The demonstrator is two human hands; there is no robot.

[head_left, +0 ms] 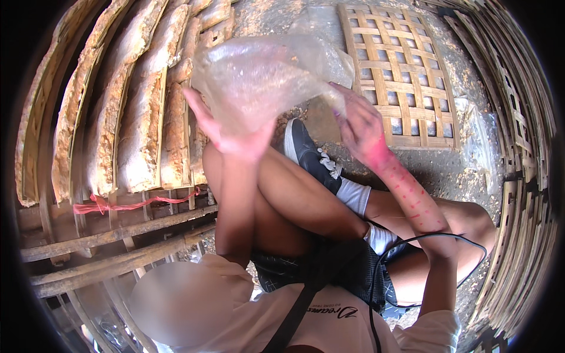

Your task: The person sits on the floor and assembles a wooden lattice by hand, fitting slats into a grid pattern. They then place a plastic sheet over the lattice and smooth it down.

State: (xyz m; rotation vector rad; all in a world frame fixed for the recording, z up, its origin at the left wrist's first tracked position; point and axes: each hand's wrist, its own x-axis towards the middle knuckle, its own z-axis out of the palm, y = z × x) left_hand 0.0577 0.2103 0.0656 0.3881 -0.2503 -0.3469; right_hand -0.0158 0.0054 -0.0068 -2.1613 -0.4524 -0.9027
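A cloudy, translucent plastic sheet [259, 79], possibly a bag, is spread out in front of me. Beneath its near left part is my left hand [235, 135], palm up, with the digit at its left edge stretched out. The plastic lies over that palm, and some fingers are hidden behind it. My right hand [359, 126] pinches the sheet's right corner between thumb and fingers. Red-pink stains mark the right wrist and forearm. Left of my left hand, long crusty orange-brown slabs [138, 100] with pale faces stand in slanted rows.
A woven bamboo lattice panel [406, 76] lies at the far right. Stacked bamboo trays [524, 194] line the right side. Red plastic string [135, 204] hangs on the bamboo rack [118, 232] at left. My shoe [309, 153] rests on the crumb-strewn floor; a black cable [471, 240] loops past my right arm.
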